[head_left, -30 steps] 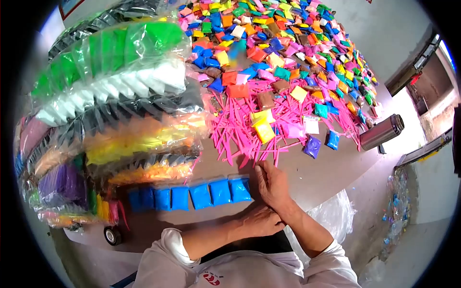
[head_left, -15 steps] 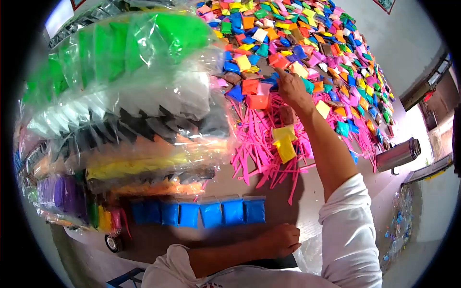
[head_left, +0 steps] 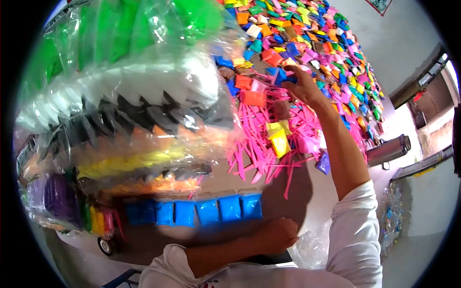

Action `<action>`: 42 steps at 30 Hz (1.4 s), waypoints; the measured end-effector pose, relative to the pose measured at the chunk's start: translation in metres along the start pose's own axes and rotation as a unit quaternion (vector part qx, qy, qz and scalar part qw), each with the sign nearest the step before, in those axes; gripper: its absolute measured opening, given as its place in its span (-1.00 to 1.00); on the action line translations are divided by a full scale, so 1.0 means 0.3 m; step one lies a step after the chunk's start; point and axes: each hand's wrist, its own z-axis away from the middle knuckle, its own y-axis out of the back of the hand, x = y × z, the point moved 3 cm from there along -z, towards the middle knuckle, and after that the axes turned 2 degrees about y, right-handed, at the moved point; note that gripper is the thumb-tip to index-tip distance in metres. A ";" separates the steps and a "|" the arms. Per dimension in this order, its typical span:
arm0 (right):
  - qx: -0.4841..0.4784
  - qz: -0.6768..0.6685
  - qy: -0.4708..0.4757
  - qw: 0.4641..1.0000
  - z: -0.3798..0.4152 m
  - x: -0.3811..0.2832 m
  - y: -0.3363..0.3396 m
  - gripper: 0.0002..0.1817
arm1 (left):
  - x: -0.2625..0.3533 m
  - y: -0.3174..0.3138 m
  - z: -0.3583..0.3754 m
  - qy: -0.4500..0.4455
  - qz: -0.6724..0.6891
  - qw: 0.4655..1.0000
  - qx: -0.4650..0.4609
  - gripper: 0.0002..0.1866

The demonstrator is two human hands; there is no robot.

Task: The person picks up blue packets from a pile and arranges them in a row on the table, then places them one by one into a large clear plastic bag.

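Note:
Over the heap of small colored packets [head_left: 307, 29], my right hand [head_left: 305, 89] has its thumb and fingers closed on a blue packet [head_left: 277, 77]. Beneath it lie many pink plastic sticks [head_left: 257, 137], with a yellow packet [head_left: 279, 143] on top of them. My left hand [head_left: 282, 235] is curled into a fist close to my body, low over the table, and no object shows in it. In front of it several blue packets [head_left: 207, 212] lie side by side in a row.
Large clear bags of green [head_left: 115, 33], white [head_left: 125, 81] and other colored packets are stacked on the left. A roll of tape [head_left: 106, 246] stands at the near left. A metallic cylinder [head_left: 390, 150] lies on the right. Crumpled clear plastic [head_left: 312, 245] is beside my left hand.
My right hand has moved slightly right and up, and the blue packet now shows clearly between its fingers. A purple packet has come into sight beside my forearm. My left fist stays almost still.

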 end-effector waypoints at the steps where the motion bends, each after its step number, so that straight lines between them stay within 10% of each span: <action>1: -0.026 -0.043 -0.019 0.999 0.070 0.019 0.013 -0.57 | -0.009 -0.006 -0.003 0.002 -0.022 1.000 -0.014 -0.83; 9: 0.044 -0.240 -0.177 0.953 0.811 -0.114 -0.010 -0.78 | 0.018 0.076 -0.014 0.067 0.055 0.996 -0.037 -0.82; 16: 0.068 -0.471 -0.254 0.842 1.269 -0.185 -0.103 -0.52 | 0.046 0.098 -0.023 0.122 0.144 0.982 -0.019 -0.70; 42: 0.024 -0.323 -0.220 0.920 1.066 -0.116 -0.149 -0.84 | 0.059 0.034 -0.001 -0.031 -0.083 0.996 0.033 -0.85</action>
